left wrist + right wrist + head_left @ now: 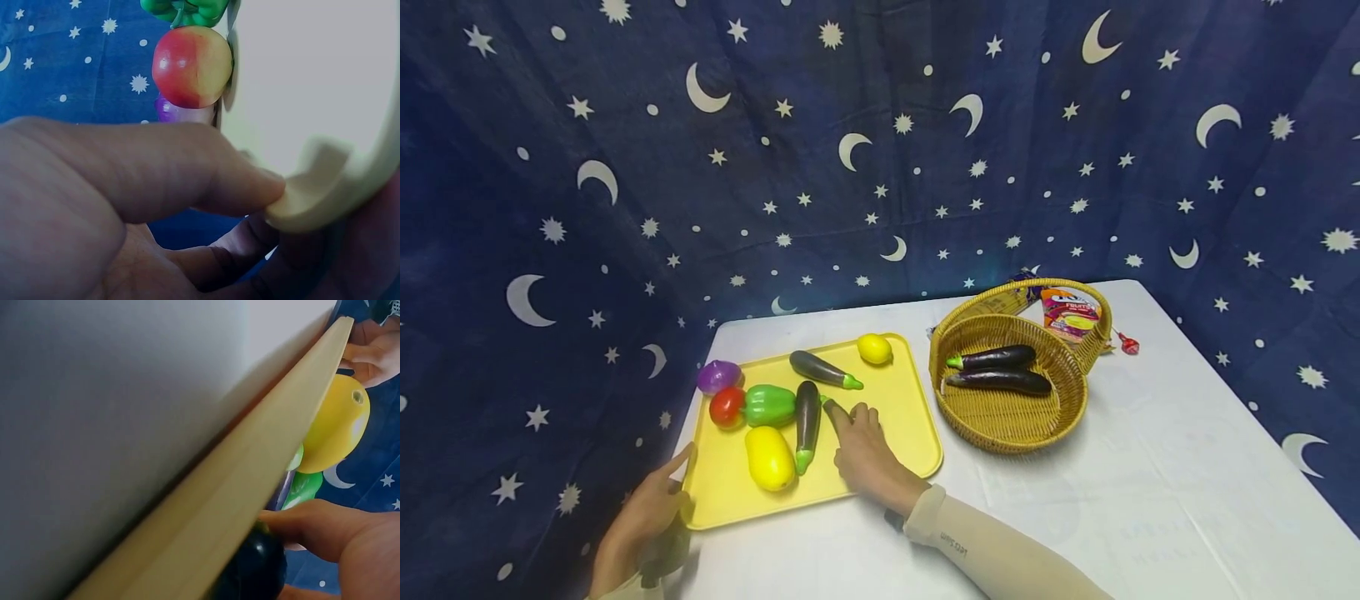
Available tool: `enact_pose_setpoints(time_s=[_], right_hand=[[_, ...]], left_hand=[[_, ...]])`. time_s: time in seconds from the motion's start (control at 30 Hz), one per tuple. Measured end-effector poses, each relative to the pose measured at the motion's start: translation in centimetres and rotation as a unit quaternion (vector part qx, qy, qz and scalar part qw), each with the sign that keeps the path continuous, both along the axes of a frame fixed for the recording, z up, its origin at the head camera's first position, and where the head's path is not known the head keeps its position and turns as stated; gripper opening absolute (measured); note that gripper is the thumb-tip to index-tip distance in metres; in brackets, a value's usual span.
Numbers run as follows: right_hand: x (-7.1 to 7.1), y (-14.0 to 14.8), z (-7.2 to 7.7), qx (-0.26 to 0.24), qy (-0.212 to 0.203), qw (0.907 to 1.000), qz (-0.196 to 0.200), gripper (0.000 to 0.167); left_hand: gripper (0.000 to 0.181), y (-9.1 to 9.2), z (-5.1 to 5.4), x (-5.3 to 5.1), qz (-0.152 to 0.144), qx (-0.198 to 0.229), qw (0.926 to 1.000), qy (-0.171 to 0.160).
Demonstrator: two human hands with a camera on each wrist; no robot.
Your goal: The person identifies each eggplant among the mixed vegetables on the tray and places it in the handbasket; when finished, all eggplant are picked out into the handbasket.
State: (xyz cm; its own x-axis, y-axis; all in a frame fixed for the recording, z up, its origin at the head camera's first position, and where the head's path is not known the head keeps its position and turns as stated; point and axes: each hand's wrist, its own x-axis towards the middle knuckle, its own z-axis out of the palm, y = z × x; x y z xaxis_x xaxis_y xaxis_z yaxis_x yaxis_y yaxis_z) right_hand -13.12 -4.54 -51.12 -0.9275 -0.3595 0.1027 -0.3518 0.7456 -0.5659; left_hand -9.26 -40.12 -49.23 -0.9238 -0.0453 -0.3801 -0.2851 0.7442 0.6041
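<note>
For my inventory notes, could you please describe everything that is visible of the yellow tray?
The yellow tray is shallow and rectangular, with rounded corners and a low raised rim; it looks like smooth plastic. It lies on the white-covered table, left of the basket. Toy-looking produce sits mostly toward its left side. The left hand grips its near left corner, thumb on the rim. The right hand reaches over its near edge; contact there is unclear.

The head view looks forward and down from above the tray's [904, 408] near side, taking in basket [1000, 427] and curtain [880, 92]. From up close, the left wrist view looks across the tray's near-left corner, the right one leftward along its near edge. All 3 share tray, pepper [770, 406] and curtain.
</note>
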Motion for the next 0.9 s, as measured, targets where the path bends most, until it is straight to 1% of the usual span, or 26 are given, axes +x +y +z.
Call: enact_pose_setpoints(time_s=[0.07,0.13,0.27,0.37,0.4,0.57,0.73,0.83,0.9], right_hand=[[-0.1,0.2,0.0,0.008,0.013,0.9999,0.004,0.072],[-0.1,0.4,0.1,0.015,0.021,0.9996,0.008,0.073],[-0.3,1.2,0.8,0.015,0.023,0.9994,0.019,0.073],[-0.5,2.2,1.6,0.017,0.030,0.9991,0.024,0.071],[-0.5,2.6,1.9,0.017,0.033,0.9990,0.025,0.071],[-0.4,5.1,3.9,0.009,0.048,0.9984,0.030,0.073],[0.6,8.3,5.8,-0.017,0.069,0.9972,0.023,0.070],[1.4,10.3,6.6,-0.037,0.097,0.9942,0.028,0.069],[1.9,11.8,7.1,-0.053,0.120,0.9908,0.035,0.070]], left_hand=[[0.091,0.0,0.1,0.1,-0.002,-0.001,1.0000,0.005],[0.092,-0.1,0.2,0.1,0.002,-0.003,1.0000,0.002],[0.092,-0.2,0.1,0.2,-0.010,-0.007,0.9999,0.009],[0.090,-0.1,0.2,0.1,-0.014,-0.002,0.9998,0.012],[0.091,0.0,0.3,0.1,-0.010,-0.002,0.9999,0.011],[0.092,0.4,0.4,0.0,-0.011,-0.003,0.9998,0.015],[0.090,0.5,0.2,-0.1,-0.015,-0.011,0.9998,0.013],[0.090,0.5,0.2,0.0,-0.014,-0.014,0.9998,0.011],[0.091,0.5,0.3,0.0,-0.016,-0.014,0.9996,0.015]])
